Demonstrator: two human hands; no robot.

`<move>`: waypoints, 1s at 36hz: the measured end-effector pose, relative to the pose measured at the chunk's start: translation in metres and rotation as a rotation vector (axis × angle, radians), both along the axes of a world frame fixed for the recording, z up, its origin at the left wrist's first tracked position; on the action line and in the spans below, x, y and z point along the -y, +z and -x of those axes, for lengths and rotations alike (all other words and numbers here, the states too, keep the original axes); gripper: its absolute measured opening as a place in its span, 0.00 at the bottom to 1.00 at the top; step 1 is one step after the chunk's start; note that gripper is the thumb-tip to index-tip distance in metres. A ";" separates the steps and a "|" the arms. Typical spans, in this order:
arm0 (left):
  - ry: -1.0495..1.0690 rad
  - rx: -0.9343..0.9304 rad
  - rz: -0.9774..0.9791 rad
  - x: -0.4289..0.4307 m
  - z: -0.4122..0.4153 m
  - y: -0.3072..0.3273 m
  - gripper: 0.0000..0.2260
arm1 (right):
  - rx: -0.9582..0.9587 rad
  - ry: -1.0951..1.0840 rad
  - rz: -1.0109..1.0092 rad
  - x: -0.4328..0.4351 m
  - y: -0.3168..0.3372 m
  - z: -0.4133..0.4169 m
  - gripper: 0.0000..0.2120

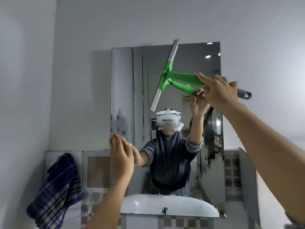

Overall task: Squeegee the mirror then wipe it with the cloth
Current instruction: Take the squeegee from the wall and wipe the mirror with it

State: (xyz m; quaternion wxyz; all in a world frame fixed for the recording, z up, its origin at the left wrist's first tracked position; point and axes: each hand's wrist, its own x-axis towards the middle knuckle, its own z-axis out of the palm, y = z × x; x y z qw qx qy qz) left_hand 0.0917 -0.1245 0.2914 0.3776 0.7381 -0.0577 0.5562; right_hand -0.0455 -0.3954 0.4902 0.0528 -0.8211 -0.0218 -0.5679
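Observation:
A rectangular mirror (194, 52) hangs on the grey wall. My right hand (219, 91) grips the grey end of a green-handled squeegee (183, 77). Its metal blade (165, 75) is tilted steeply and lies against the upper middle of the glass. My left hand (121, 154) is flat, fingers together, resting on the mirror's lower left edge. A dark blue checked cloth (57, 192) hangs to the left, below the mirror. The mirror's lower right part shows dark smears and streaks.
A white sink (148, 205) appears in the reflection at the mirror's bottom. Tiled wall panels (232, 172) flank the mirror's lower part. A clear glass (88, 205) stands beside the cloth. My own reflection with a white headset fills the mirror's centre.

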 end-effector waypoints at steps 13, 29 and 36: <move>-0.036 -0.028 -0.066 -0.009 0.002 -0.003 0.28 | -0.060 0.031 -0.237 0.023 -0.066 0.012 0.24; -0.152 -0.004 -0.480 -0.073 -0.003 -0.016 0.32 | -0.026 0.224 -0.668 -0.113 -0.133 -0.002 0.29; -0.151 0.009 -0.610 -0.091 -0.005 -0.015 0.33 | 0.000 0.309 -0.853 -0.169 -0.132 -0.010 0.28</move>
